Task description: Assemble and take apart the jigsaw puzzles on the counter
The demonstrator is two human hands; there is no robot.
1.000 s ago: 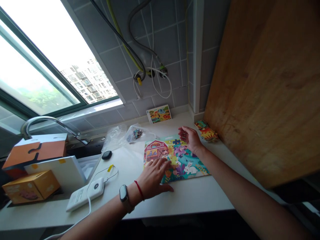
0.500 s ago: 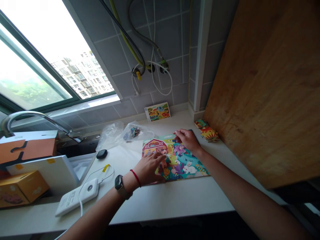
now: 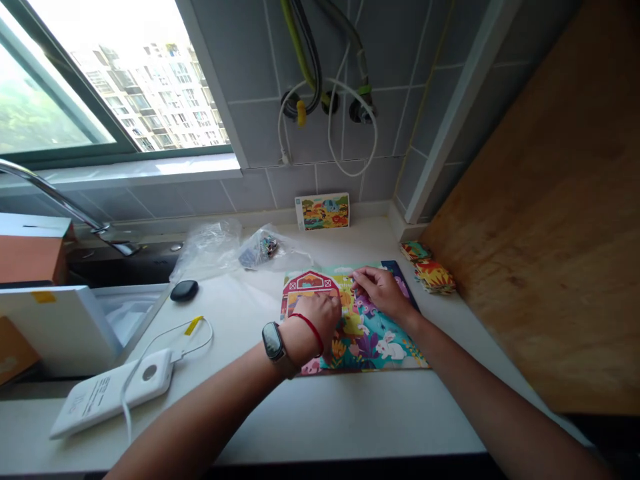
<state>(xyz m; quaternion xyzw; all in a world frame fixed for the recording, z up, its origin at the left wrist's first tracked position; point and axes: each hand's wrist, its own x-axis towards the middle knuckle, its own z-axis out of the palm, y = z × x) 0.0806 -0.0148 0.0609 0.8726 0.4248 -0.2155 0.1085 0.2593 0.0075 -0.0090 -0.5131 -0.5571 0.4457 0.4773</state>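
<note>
A colourful jigsaw puzzle (image 3: 350, 360) with a red barn, a white rabbit and plants lies flat on the counter. My left hand (image 3: 320, 317) is over its left-middle part, back of the hand upward. Its fingers are curled down and closed, and their tips are hidden behind the hand. Over the upper middle of the puzzle is my right hand (image 3: 383, 290), thumb and fingers drawn together in a pinch. Whatever sits between those fingertips, if anything, is too small to make out.
Stacked puzzle pieces (image 3: 434, 275) lie right, beside a wooden panel (image 3: 530, 253). A picture card (image 3: 325, 212) leans on the back wall. A clear bag (image 3: 263, 248) holds small pieces. Left are a black oval object (image 3: 184, 291), a white power bank (image 3: 115, 393) with cable, and a sink (image 3: 125, 270) with boxes.
The view has shifted and moved closer. My left hand has gone from spread fingers to curled ones over the puzzle. My right hand stays near the puzzle's upper part, its fingers drawn together.
</note>
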